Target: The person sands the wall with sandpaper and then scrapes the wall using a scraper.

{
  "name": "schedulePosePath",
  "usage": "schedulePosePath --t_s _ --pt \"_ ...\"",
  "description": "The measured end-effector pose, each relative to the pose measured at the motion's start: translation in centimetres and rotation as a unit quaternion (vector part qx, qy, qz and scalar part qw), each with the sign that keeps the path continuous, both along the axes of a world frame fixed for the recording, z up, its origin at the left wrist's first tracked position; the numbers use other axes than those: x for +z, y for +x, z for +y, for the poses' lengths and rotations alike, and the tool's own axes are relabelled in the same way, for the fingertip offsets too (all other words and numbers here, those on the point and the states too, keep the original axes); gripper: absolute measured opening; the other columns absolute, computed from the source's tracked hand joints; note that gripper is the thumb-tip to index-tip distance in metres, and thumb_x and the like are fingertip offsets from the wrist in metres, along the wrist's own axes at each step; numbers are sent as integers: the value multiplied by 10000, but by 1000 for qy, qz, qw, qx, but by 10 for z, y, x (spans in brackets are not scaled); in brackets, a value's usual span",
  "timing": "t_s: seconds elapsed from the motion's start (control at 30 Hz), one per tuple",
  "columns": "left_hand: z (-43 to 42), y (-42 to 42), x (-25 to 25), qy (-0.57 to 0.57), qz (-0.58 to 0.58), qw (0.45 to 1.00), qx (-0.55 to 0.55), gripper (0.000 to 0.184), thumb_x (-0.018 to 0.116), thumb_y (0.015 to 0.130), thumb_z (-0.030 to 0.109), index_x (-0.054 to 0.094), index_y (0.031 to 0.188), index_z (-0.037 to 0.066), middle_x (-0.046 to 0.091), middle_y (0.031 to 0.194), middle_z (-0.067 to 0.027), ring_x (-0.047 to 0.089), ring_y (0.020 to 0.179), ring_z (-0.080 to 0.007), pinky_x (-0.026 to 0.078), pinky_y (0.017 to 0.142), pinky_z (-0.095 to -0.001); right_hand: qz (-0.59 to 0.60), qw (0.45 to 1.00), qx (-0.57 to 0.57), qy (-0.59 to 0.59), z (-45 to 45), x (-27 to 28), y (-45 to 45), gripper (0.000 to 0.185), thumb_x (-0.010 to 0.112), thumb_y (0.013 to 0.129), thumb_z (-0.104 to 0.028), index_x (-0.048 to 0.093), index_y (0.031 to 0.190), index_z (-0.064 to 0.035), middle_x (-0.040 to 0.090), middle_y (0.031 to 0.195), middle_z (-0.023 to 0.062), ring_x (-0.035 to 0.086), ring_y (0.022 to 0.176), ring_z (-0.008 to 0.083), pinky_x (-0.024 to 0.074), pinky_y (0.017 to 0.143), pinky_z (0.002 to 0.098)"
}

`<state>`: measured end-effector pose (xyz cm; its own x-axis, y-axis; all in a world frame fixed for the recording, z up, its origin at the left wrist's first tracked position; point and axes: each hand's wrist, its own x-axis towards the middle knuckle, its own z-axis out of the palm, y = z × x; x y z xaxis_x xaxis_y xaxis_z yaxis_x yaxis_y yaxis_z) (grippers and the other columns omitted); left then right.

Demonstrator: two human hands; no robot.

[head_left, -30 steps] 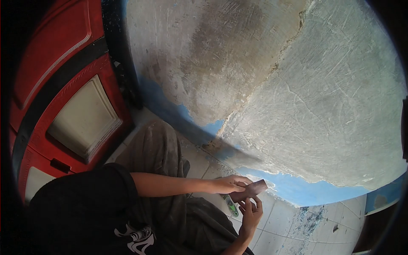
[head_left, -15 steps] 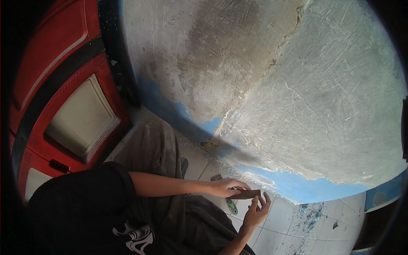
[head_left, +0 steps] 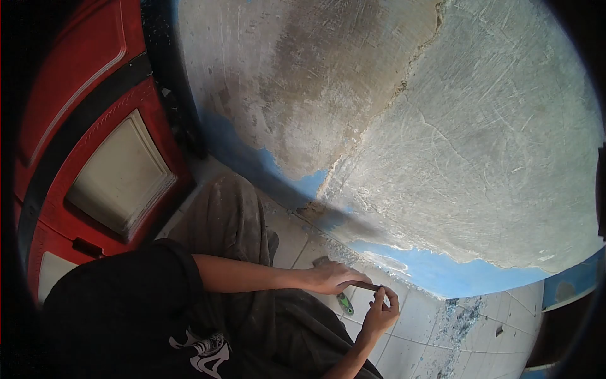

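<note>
My left hand (head_left: 333,278) and my right hand (head_left: 381,311) hold a thin, dark brown flat strip (head_left: 365,286) between them, now seen nearly edge-on. The left fingers close over one end, and the right thumb and fingertips pinch the other. What the strip is made of cannot be told. Just below the strip, a green and black handle-like thing (head_left: 344,304) lies on the tiles. A greyish flat piece (head_left: 322,261) shows behind my left hand; whether it joins the green thing is hidden.
A scraped grey wall (head_left: 480,139) with a long crack fills the view ahead, with blue paint (head_left: 442,275) along its base. Blue paint flakes (head_left: 457,328) litter the tiled floor (head_left: 404,338). To the left stands a red door (head_left: 101,132) with cream panels.
The strip has tipped from showing its broad face to nearly edge-on. My left hand has turned further over it, while my right fingers have closed on its far end.
</note>
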<state>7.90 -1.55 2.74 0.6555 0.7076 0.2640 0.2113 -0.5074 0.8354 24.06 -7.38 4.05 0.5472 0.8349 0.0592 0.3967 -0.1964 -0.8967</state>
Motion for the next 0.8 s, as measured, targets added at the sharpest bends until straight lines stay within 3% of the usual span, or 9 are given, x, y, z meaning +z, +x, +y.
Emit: schedulePosePath --t_s 0.37,0.47,0.53,0.63,0.8 --pt "1 0 -1 41 31 999 19 487 496 700 -39 530 1148 151 616 990 -82 594 875 -304 472 690 -417 -13 1000 7 -1 0 -2 1 160 588 820 -134 633 912 -11 584 920 144 605 728 199 511 576 282" --pt "0 1 -2 44 32 998 20 479 499 699 -36 535 1138 151 617 980 -78 596 866 -301 476 676 -411 -28 999 -10 -27 -1 11 -5 164 588 819 -141 634 916 -17 597 825 131 602 631 170 494 525 279" --pt "0 0 0 43 34 998 22 476 502 698 -35 538 1134 151 617 974 -78 597 863 -301 477 674 -409 28 998 12 -48 -2 21 -8 173 582 823 -145 629 927 -15 601 718 105 597 535 153 470 471 271" --pt "0 0 1 47 51 997 33 467 509 699 -29 544 1129 151 617 970 -77 598 862 -297 480 673 -403 46 999 13 -7 -1 15 -9 179 569 829 -132 618 943 -2 599 662 87 602 494 161 464 450 252" --pt "0 0 -1 60 34 997 32 452 519 708 -17 547 1127 151 619 965 -78 601 851 -300 484 666 -395 71 997 20 8 -1 18 -10 179 555 833 -109 607 949 18 613 721 110 632 569 175 482 467 231"
